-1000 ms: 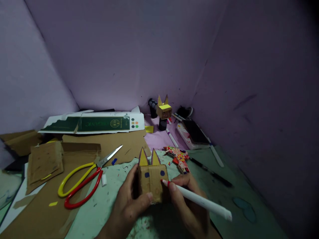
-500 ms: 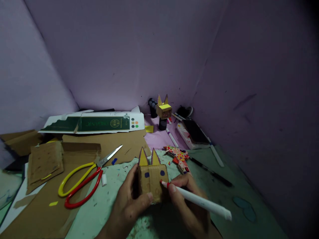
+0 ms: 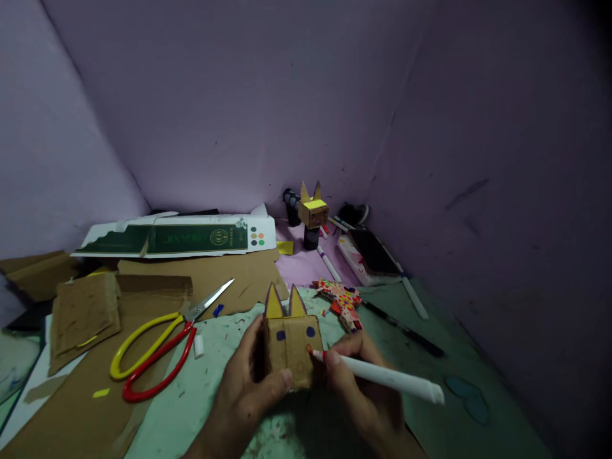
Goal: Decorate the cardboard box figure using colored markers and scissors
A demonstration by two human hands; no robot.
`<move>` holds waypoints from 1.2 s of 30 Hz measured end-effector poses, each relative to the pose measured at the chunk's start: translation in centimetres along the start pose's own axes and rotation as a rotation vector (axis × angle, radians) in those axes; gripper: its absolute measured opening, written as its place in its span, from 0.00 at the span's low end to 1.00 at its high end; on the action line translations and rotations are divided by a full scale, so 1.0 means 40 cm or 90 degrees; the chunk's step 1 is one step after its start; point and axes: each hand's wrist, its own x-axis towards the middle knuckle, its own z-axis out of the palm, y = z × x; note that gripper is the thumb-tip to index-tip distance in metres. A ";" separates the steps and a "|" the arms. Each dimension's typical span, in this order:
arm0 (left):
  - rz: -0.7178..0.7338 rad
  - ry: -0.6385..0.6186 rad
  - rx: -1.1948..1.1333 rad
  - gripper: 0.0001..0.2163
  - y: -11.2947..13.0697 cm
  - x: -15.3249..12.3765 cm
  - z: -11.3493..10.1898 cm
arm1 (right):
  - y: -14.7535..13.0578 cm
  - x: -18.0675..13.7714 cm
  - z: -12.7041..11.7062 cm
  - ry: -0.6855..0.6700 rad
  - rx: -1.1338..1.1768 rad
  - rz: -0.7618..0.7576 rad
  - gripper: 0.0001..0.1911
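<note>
My left hand point(image 3: 246, 389) grips a small cardboard box head point(image 3: 289, 344) with two yellow pointed ears and two blue dot eyes. The thumb lies across its lower front and the fingers wrap its left side. My right hand point(image 3: 363, 389) is closed on a white marker with a red tip point(image 3: 382, 377). That tip touches the right part of the box's front, just below the right eye. Both hands rest low over a pale green mat point(image 3: 210, 389).
Scissors with yellow and red handles point(image 3: 157, 350) lie left of the box. Cardboard pieces point(image 3: 86, 309) and a flattened green carton point(image 3: 191, 239) lie behind. A second eared cardboard figure point(image 3: 313, 213) stands at the wall corner, with markers, a phone point(image 3: 375, 252) and a patterned glue gun point(image 3: 344, 299) nearby.
The marker tip has slid slightly left on the box front and the pen lies a little flatter. The left hand and box stay almost still.
</note>
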 end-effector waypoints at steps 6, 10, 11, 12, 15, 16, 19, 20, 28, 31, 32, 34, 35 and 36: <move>0.002 -0.006 0.008 0.45 0.003 0.000 0.000 | 0.002 0.001 0.006 0.034 0.016 0.045 0.14; -0.001 -0.015 0.015 0.45 0.003 0.001 -0.002 | 0.001 0.003 0.011 0.051 0.021 0.039 0.14; -0.003 -0.015 0.016 0.45 0.003 0.001 -0.003 | 0.000 0.003 0.013 0.053 0.024 0.039 0.14; -0.002 -0.014 0.019 0.45 0.002 0.001 -0.003 | 0.000 0.003 0.014 0.054 0.026 0.041 0.13; 0.001 -0.007 0.023 0.45 0.001 0.001 -0.003 | -0.001 0.004 0.019 0.063 0.028 0.051 0.14; -0.001 -0.004 0.023 0.45 0.001 0.001 -0.002 | -0.002 0.004 0.019 0.067 0.029 0.046 0.14; 0.001 0.004 0.021 0.45 0.003 0.000 0.000 | -0.010 0.003 0.015 0.098 0.039 -0.012 0.12; 0.005 0.007 0.019 0.44 0.002 0.000 0.000 | -0.013 0.001 0.013 0.113 0.043 -0.038 0.11; 0.027 -0.004 0.010 0.47 -0.015 0.002 -0.006 | -0.019 -0.029 0.042 0.064 -0.002 -0.129 0.15; 0.034 -0.027 0.012 0.45 -0.014 0.003 -0.010 | -0.019 -0.026 0.048 0.029 -0.032 -0.136 0.14; 0.034 -0.029 0.015 0.44 -0.013 0.003 -0.011 | -0.020 -0.024 0.047 0.020 -0.046 -0.134 0.14; 0.032 -0.032 0.018 0.43 -0.009 0.003 -0.011 | -0.020 -0.020 0.044 0.013 -0.068 -0.130 0.14; 0.029 -0.035 0.015 0.42 -0.007 0.003 -0.011 | -0.019 -0.020 0.042 0.010 -0.074 -0.130 0.14; 0.027 -0.040 0.009 0.42 -0.005 0.003 -0.011 | -0.017 -0.020 0.041 0.006 -0.074 -0.128 0.14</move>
